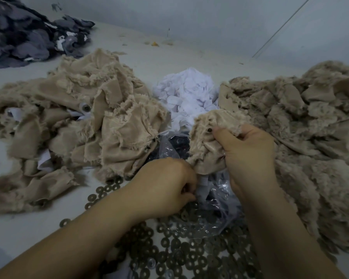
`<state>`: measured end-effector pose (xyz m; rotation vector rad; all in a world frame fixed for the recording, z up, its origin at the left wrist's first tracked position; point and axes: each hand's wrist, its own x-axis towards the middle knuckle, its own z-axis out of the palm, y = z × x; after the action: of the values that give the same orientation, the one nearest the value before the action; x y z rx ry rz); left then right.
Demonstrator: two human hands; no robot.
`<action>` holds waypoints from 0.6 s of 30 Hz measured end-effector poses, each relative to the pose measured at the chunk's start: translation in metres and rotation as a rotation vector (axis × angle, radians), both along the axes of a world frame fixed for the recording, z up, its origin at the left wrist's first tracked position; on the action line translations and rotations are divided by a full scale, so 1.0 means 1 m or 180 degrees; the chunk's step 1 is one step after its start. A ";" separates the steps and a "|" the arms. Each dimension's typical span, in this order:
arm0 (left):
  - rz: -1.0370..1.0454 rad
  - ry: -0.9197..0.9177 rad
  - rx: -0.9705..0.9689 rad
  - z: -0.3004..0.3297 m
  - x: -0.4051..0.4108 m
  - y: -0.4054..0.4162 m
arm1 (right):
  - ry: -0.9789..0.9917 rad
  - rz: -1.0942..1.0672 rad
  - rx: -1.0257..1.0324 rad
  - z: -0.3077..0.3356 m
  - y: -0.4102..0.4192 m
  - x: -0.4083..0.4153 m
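Observation:
My right hand [248, 154] grips a beige furry fabric piece [212, 129], inside out, with a small dark stud poking through it just by my thumb. My left hand [165, 188] is curled low at the middle, its fingertips down among dark ring-shaped washers [181, 246] and a clear plastic bag [218, 200]. What the left fingers hold is hidden. The fabric piece hangs over the bag, between both hands.
A heap of beige fur pieces [79, 117] lies at left, one with a plastic eye [86, 107]. Another beige heap [302, 125] lies at right. White fabric scraps [187, 95] sit between them. Grey cloth [26, 35] is piled far left on the white table [169, 55].

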<state>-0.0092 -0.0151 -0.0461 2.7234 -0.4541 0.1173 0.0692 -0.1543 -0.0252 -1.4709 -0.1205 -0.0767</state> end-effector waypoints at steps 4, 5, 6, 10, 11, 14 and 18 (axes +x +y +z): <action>-0.0312 0.1186 -0.0576 0.006 -0.008 0.015 | -0.0035 0.0005 -0.0254 -0.005 -0.001 0.000; -0.0367 0.1304 -0.0487 0.005 -0.011 0.017 | -0.0042 0.0037 -0.0287 -0.006 -0.001 -0.001; -0.0399 0.1361 -0.0363 0.003 -0.015 0.018 | -0.0052 0.0069 -0.0299 -0.007 -0.001 -0.001; -0.0324 0.1398 -0.0257 -0.001 -0.022 0.015 | -0.0136 0.0114 -0.0425 -0.006 0.001 -0.006; -0.0296 0.1310 -0.0219 0.000 -0.023 0.013 | -0.0172 0.0110 -0.0479 -0.006 0.001 -0.007; -0.0160 0.1036 -0.0109 -0.002 -0.028 0.005 | -0.0184 0.0163 -0.0590 -0.006 0.002 -0.010; -0.0055 0.0649 0.0009 -0.007 -0.031 -0.002 | -0.0162 0.0135 -0.0565 -0.002 0.000 -0.009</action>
<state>-0.0402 -0.0167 -0.0531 2.6967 -0.4181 -0.1644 0.0597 -0.1541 -0.0276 -1.6433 -0.2041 -0.0704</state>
